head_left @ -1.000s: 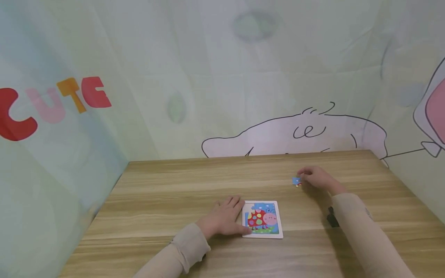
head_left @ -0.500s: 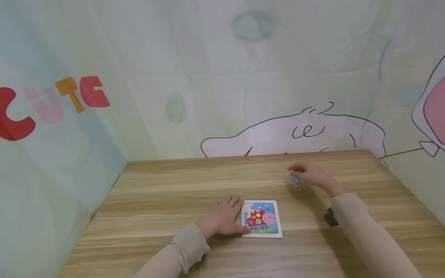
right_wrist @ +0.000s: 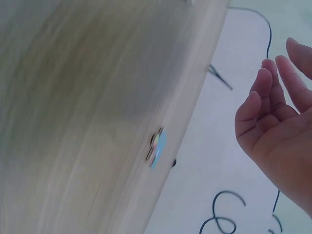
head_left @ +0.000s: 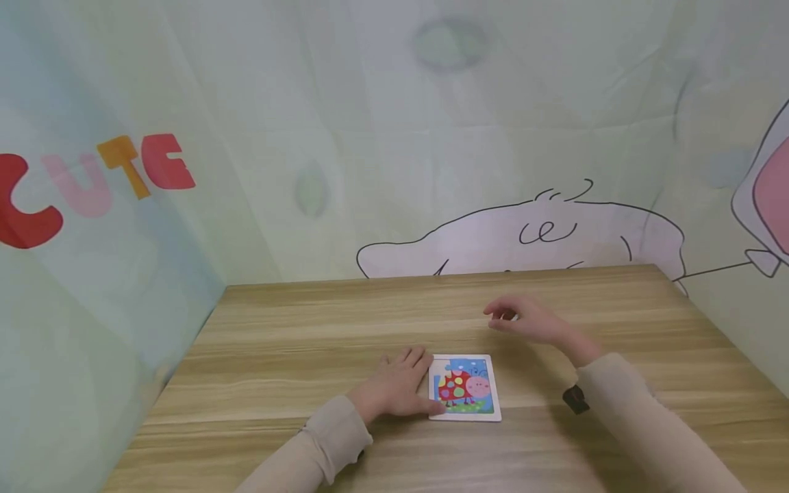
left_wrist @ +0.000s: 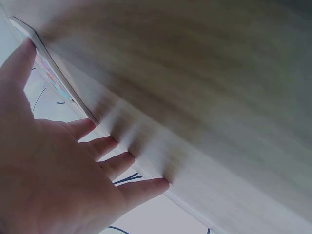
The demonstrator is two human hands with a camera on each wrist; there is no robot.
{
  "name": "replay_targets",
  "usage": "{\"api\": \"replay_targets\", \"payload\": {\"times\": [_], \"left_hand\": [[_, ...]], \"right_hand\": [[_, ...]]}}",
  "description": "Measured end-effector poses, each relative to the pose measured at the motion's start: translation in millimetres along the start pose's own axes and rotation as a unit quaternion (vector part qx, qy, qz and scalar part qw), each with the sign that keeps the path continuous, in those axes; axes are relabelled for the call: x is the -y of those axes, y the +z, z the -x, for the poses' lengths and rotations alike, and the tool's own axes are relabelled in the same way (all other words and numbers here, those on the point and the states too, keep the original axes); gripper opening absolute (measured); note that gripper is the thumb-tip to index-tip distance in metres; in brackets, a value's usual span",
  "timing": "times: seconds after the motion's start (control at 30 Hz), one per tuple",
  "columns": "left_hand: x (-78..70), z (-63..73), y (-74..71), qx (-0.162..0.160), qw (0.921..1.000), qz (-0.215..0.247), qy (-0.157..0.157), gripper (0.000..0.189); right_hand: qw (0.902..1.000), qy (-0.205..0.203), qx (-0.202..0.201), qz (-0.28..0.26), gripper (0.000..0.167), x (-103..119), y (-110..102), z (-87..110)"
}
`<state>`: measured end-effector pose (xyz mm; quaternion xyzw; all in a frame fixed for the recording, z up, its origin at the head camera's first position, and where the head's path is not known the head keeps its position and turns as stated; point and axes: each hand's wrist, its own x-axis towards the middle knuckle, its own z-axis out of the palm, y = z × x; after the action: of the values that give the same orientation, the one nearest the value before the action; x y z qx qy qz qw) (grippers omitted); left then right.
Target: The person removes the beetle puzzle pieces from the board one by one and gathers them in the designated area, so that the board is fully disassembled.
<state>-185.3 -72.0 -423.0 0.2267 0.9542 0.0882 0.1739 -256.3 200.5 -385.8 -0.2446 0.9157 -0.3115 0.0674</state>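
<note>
A square jigsaw puzzle [head_left: 466,387] in a white tray lies on the table, with a red spotted ladybug pictured on it. Pale bare backing shows at its upper left. My left hand [head_left: 396,389] spreads out flat at its left edge, the thumb on the lower left corner and the fingertips on the tabletop. Farther back on the right, my right hand [head_left: 529,320] hovers above the table, fingers loosely bent around nothing. A blue puzzle piece [right_wrist: 157,148] lies on the table below it in the right wrist view; in the head view the hand hides this piece.
The wood-grain table [head_left: 296,342] reaches back to a printed cloth backdrop [head_left: 370,137] that also hangs along its sides. Dark wrist-worn gear [head_left: 576,399] shows beneath the right cuff.
My right hand has left the puzzle piece and shifted left over the table, passing in front of the piece. The left hand and the puzzle tray have stayed put.
</note>
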Motion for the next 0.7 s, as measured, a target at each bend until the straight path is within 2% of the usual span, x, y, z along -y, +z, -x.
{"api": "replay_targets", "payload": {"times": [0.23,0.47,0.7], "left_hand": [[0.5,-0.7,1.0,0.0,1.0,-0.002,-0.002,0.094],[0.7,-1.0,0.0,0.001,1.0,0.003,-0.004,0.094],[1.7,-1.8,1.4,0.002,1.0,-0.003,-0.002,0.094]], "right_hand": [[0.9989,0.0,0.039,-0.027,0.027,14,12,0.7],[0.996,0.0,0.073,-0.051,0.032,24,22,1.1],[0.9927,0.039,0.098,-0.058,0.036,26,34,-1.6]]}}
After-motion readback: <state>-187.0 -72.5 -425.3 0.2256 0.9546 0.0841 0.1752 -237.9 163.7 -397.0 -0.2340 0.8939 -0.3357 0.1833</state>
